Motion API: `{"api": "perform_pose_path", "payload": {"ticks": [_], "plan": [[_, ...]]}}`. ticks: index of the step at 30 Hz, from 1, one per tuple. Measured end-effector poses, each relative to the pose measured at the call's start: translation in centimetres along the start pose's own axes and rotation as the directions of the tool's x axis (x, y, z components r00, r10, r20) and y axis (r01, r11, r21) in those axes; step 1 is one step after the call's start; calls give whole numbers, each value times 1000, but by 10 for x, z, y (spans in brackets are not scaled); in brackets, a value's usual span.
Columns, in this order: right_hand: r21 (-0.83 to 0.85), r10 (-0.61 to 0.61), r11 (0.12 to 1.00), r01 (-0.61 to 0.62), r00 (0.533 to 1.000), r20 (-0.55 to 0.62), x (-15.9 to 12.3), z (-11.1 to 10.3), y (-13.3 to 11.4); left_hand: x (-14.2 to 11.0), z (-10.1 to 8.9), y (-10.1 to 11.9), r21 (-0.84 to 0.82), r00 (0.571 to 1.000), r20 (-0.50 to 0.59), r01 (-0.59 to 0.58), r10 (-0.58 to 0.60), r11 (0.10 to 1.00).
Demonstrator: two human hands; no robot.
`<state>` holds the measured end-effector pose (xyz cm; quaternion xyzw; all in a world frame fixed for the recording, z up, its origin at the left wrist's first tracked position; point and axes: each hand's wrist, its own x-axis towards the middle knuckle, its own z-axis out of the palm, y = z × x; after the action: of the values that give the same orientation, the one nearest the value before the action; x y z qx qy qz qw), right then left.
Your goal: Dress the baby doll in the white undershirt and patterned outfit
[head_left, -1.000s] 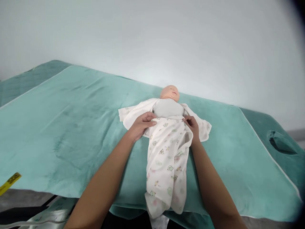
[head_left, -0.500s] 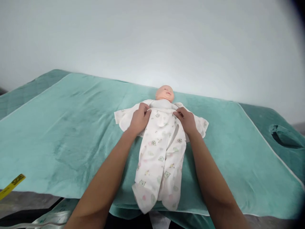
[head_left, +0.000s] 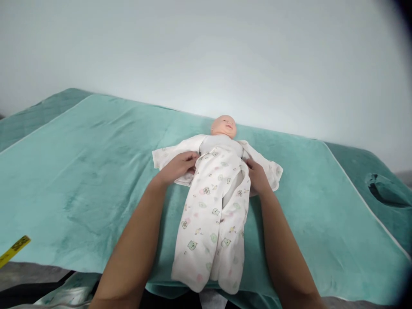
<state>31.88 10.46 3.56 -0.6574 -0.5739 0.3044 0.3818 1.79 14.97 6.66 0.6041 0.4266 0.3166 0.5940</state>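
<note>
Beside the waist of the doll (head_left: 220, 140), your left hand (head_left: 177, 167) curls its fingers against the edge of the printed clothing (head_left: 210, 206); your right hand (head_left: 257, 177) bends at the opposite edge. You can't tell whether either pinches cloth, since the fingertips are partly hidden. The yellow strip (head_left: 14, 251) at far left bears dark marks too small to read. The doll lies face up on the green cover (head_left: 96, 171), long axis running away from you, head toward the wall (head_left: 193, 51), legs toward you.

Nothing legible; the dark marks on the yellow strip (head_left: 14, 251) are unreadable
</note>
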Motion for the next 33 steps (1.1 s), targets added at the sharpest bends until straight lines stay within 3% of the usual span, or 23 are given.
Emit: {"api": "perform_pose_path", "payload": {"ticks": [5,9,20,33], "plan": [[220,-20,974,-42,962,274,-13,-15,5,-6,-11,-3,145,965,256,14,-51,989],[433,-67,894,-112,924,376,-15,-15,7,-5,-9,-8,162,974,225,-44,6,986],[536,-63,844,-12,991,122,-9,6,9,-1,8,-19,90,986,79,-153,146,984],[448,-61,894,23,996,69,-6,11,8,-9,27,-21,10,983,-92,-158,158,987]]}}
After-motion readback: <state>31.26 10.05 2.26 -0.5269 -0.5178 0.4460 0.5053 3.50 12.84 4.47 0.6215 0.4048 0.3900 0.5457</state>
